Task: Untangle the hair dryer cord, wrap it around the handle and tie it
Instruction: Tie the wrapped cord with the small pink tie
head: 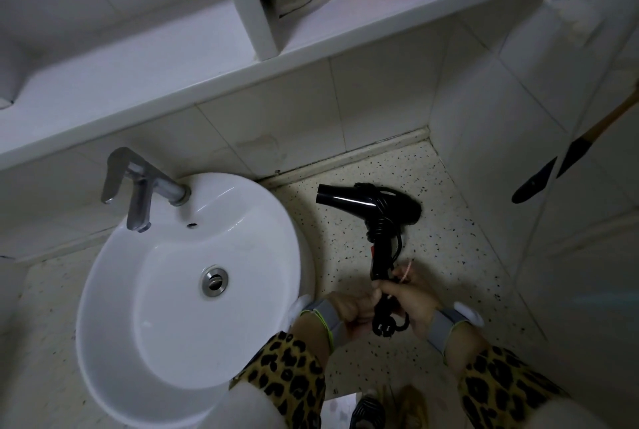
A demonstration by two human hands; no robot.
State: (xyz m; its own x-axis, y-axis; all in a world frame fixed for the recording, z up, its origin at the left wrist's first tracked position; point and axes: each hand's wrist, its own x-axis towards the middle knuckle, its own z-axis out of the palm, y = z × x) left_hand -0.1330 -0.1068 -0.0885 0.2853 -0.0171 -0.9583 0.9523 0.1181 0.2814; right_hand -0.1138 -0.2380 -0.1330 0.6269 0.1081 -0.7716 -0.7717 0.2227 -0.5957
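Note:
A black hair dryer (359,202) hangs in the air over the speckled floor, nozzle pointing left. Its black cord (380,224) is coiled around the top of the handle and runs down beside it. My right hand (406,300) grips the lower end of the handle and pinches a thin pink band (407,271). My left hand (349,309) holds the cord just below the handle. The plug (382,328) and a small cord loop hang between both hands.
A white round sink (166,290) with a metal tap (135,183) stands at the left, close to my left wrist. A white shelf (311,38) with bottles runs above. Tiled walls close in at the back and right. A broom handle (587,138) leans at the right.

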